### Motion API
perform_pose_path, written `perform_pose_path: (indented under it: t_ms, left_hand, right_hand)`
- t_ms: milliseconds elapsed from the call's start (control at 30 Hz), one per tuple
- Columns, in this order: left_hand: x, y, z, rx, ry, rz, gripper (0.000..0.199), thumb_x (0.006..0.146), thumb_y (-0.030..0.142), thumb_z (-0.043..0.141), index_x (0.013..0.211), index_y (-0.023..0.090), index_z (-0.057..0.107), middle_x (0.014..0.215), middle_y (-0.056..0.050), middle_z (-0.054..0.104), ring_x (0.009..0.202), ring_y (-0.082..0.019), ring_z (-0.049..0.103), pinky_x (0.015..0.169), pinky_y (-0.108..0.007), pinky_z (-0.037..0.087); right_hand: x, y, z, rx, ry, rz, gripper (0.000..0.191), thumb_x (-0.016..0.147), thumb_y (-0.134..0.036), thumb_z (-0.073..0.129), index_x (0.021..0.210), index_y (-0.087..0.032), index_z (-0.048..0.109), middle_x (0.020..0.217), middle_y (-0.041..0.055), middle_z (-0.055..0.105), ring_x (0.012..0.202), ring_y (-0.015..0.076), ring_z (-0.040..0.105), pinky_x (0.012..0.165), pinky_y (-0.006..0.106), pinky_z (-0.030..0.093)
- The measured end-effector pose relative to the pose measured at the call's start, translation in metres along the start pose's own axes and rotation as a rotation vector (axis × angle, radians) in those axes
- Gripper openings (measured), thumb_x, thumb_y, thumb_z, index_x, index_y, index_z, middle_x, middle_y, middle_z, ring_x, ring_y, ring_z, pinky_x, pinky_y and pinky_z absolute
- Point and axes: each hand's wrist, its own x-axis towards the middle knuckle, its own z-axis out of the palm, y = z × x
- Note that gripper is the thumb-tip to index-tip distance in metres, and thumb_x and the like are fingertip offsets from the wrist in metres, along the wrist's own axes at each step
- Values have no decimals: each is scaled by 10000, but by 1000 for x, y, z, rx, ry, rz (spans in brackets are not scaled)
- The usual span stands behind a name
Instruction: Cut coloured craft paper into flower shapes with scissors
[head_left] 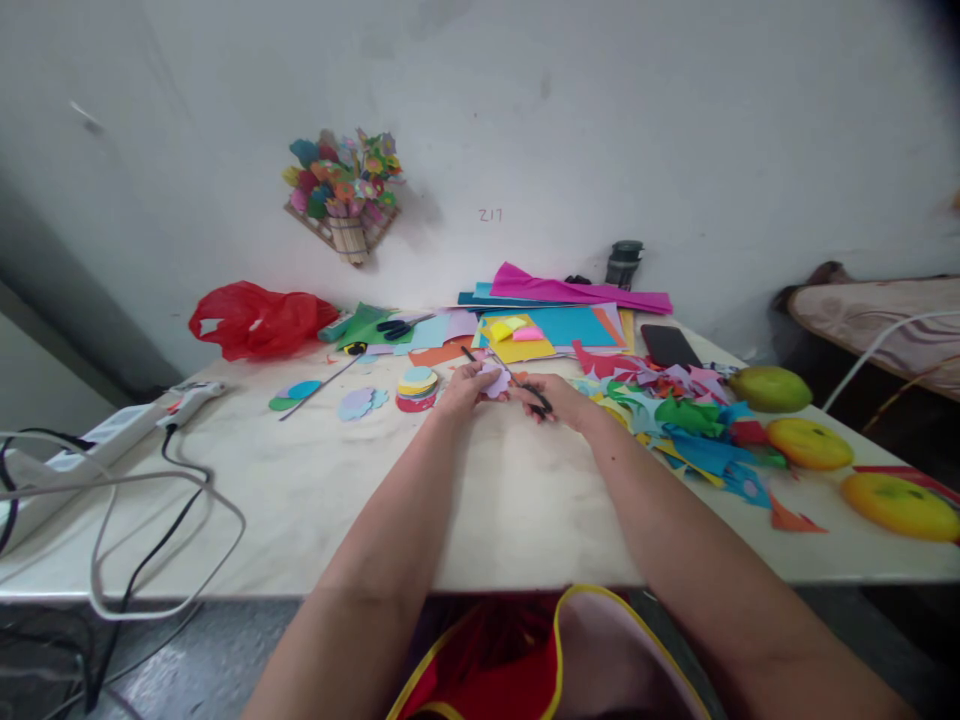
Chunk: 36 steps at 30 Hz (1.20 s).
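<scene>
At the left edge of the frame, a white power strip (112,440) and looping cables (225,500) lie on the tabletop (315,510). In the upper left, a bunch of paper flowers (345,185) hangs on the wall, with a red plastic bag (255,320) below it. Left of centre come blue and green paper discs (305,389), pale scalloped pieces (356,403) and a stack of coloured rounds (417,388). At the middle of the frame, the left hand (465,388) pinches a lilac paper piece (494,379), its fingers covering part of it. Just right of it, the right hand (561,398) is closed around dark-handled scissors (541,399); how far the blades are spread cannot be told. Coloured sheets (574,326) lie behind both hands, a yellow one (525,349) nearest. Right of centre, loose paper scraps (694,440) crowd close beside the right forearm, with a dark phone (670,346) behind them. Toward the right edge sit one greenish fruit (772,388) and two yellow fruits (810,443).
</scene>
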Motion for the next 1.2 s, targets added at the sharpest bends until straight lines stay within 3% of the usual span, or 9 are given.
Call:
perform_pose_path:
  t_ms: [700, 967, 1200]
  left_hand:
    - [1, -4, 4, -42, 33, 17, 398, 555, 365, 836, 758, 102, 617, 655, -56, 667, 538, -135, 610, 559, -260, 495]
    - [1, -1, -2, -23, 44, 30, 396, 550, 279, 848, 799, 105, 593, 656, -32, 670, 503, -104, 593, 549, -233, 481]
    - [2, -2, -5, 0, 20, 10, 515, 478, 236, 877, 899, 117, 606, 756, -29, 685, 613, -130, 642, 618, -258, 508]
  right_hand:
    - [-4, -8, 3, 29, 45, 12, 368, 650, -493, 697, 731, -155, 578, 466, -53, 476, 371, 75, 418, 364, 209, 231]
    - [3, 4, -1, 106, 40, -6, 351, 631, -455, 747, 721, -149, 600, 464, -60, 470, 376, 65, 404, 381, 208, 275]
    - [0, -2, -3, 121, 206, -34, 412, 515, -393, 839, 760, -150, 614, 522, -36, 546, 413, 78, 463, 392, 210, 322]
